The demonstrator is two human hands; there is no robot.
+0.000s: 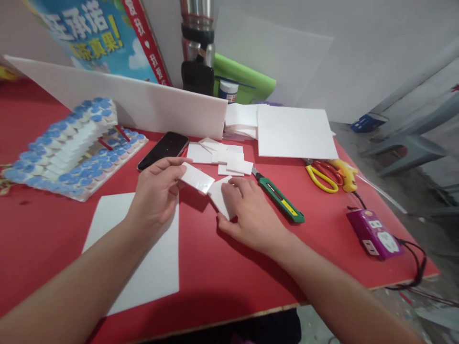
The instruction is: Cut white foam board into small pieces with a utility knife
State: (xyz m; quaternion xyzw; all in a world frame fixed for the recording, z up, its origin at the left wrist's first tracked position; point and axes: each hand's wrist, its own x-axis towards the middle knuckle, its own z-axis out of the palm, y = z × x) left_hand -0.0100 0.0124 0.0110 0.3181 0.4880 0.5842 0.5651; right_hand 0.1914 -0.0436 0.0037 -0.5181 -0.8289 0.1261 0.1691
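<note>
Between its thumb and fingers, my left hand point(158, 191) pinches a small white foam board piece point(198, 178), lifted off the table and slightly tilted. My right hand point(251, 210) has its fingers on a second white piece point(223, 198), with the thumb at its near edge. The two pieces almost meet corner to corner. Just beyond them lies a loose pile of small white rectangles point(229, 156). A green utility knife point(281, 200) rests right of my right hand, blade toward the pile. Under my left forearm lies a larger white sheet point(154, 267).
On the left stands a stepped white model with blue discs point(89, 124), beside a black phone point(165, 148). White boards point(294, 131) lie at the back. Yellow-handled scissors point(321, 177), a yellow glue gun point(344, 174) and a purple power box point(375, 234) sit along the right edge.
</note>
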